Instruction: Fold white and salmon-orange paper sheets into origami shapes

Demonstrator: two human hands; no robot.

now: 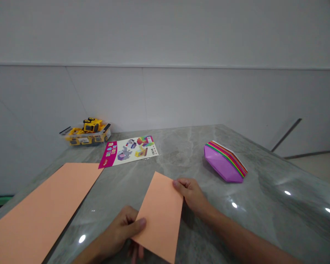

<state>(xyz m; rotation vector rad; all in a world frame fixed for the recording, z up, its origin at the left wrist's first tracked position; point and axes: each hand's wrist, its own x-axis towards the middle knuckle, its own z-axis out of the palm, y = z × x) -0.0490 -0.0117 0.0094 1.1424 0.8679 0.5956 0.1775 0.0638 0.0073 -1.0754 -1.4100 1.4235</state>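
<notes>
A plain orange sheet of paper point(161, 216), roughly rectangular, is held tilted above the table in front of me. My left hand point(123, 229) grips its lower left edge, thumb on top and fingers beneath. At the upper right corner, my right hand point(191, 194) pinches the same sheet, its thumb lying on the face and the other fingers partly hidden behind. To the left, a larger orange sheet point(41, 209) lies flat on the table, apart from both hands.
The grey marble-patterned table point(178, 150) reaches back to a white wall. A clear plastic box point(84, 140) holds yellow toy trucks point(92, 125) at the back left. A printed craft booklet point(130, 151) overlaps the larger sheet's corner. A purple folded-paper shape with rainbow stripes point(222, 161) stands at right.
</notes>
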